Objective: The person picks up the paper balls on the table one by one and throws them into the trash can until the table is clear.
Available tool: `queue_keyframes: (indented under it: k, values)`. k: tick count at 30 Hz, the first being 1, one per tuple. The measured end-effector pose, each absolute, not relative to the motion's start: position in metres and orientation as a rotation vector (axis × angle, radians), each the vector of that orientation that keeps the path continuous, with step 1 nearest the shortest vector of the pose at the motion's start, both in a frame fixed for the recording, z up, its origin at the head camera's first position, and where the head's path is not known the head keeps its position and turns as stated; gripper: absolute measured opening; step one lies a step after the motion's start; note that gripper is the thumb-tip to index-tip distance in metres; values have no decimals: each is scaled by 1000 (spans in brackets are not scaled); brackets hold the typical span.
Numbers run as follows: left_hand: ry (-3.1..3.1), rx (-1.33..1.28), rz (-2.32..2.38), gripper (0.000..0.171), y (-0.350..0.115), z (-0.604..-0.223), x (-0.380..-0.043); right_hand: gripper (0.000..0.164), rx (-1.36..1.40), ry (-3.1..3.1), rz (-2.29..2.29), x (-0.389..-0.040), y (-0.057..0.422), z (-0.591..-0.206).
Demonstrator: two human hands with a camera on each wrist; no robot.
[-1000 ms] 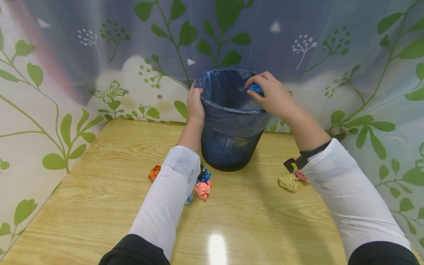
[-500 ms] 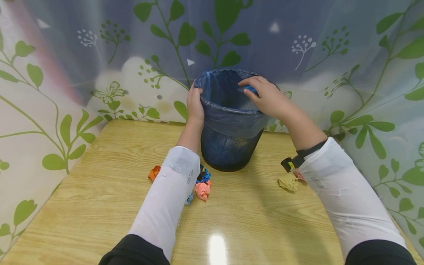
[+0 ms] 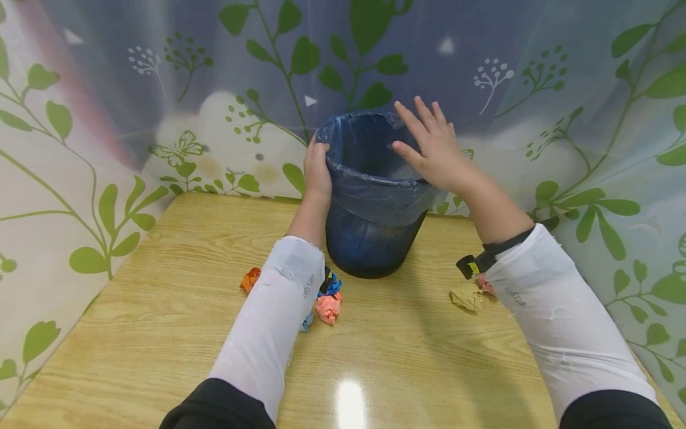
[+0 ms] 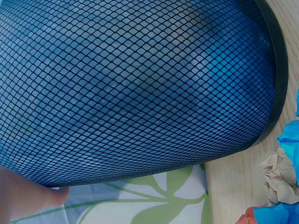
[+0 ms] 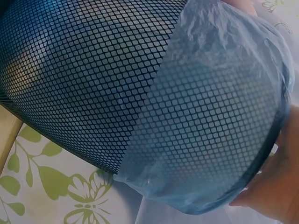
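Observation:
A black mesh wastebasket (image 3: 370,244) stands upright at the back of the table, with a translucent blue bag (image 3: 375,193) folded over its rim. My left hand (image 3: 317,170) grips the rim at the left, thumb over the edge. Above the right side of the opening is my right hand (image 3: 436,149), fingers straight and spread, holding nothing visible. Through the mesh in the left wrist view, bluish shapes show, but the bin's contents are not clear.
Below the bin, partly behind my left forearm, lie crumpled papers: orange (image 3: 249,279), blue (image 3: 331,285), pink (image 3: 329,308) and light blue (image 3: 306,322). Yellow (image 3: 466,295) and reddish paper (image 3: 485,285) balls lie near my right forearm. A leaf-patterned curtain (image 3: 257,149) hangs behind.
My right hand held a crumpled blue paper ball over the bin and has let it go; its fingers have spread upward. The left hand has stayed on the rim.

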State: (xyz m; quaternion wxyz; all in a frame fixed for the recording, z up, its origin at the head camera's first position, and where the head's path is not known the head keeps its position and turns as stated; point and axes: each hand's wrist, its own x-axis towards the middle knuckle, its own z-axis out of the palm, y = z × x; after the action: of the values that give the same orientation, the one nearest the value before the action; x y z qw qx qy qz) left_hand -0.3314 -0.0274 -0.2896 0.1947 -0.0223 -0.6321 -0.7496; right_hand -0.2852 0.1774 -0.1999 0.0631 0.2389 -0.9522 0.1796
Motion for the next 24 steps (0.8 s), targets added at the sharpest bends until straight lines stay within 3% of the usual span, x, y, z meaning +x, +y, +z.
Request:
queue_keyframes:
  k: [24]
  values:
    - [-1789, -65, -2081, 62, -29, -289, -332, 77, 637, -2807, 573, -257, 216, -198]
